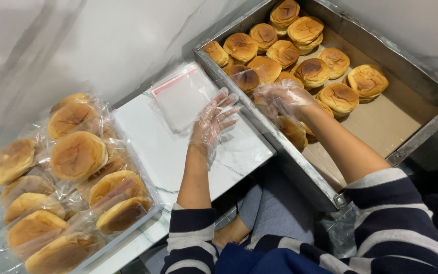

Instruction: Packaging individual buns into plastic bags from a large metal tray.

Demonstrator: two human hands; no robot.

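Note:
My left hand, in a clear plastic glove, hovers with fingers spread over a marble-patterned slab, just right of a stack of clear bags with a red strip. My right hand, also gloved, reaches into the metal tray and rests among the golden round buns, its fingers curled over one bun at the tray's near edge. Whether it grips that bun is unclear.
A pile of buns sealed in clear bags lies at the left on the slab. A grey-veined white wall rises behind. The tray's right half shows bare brown lining. My knees sit below the slab's edge.

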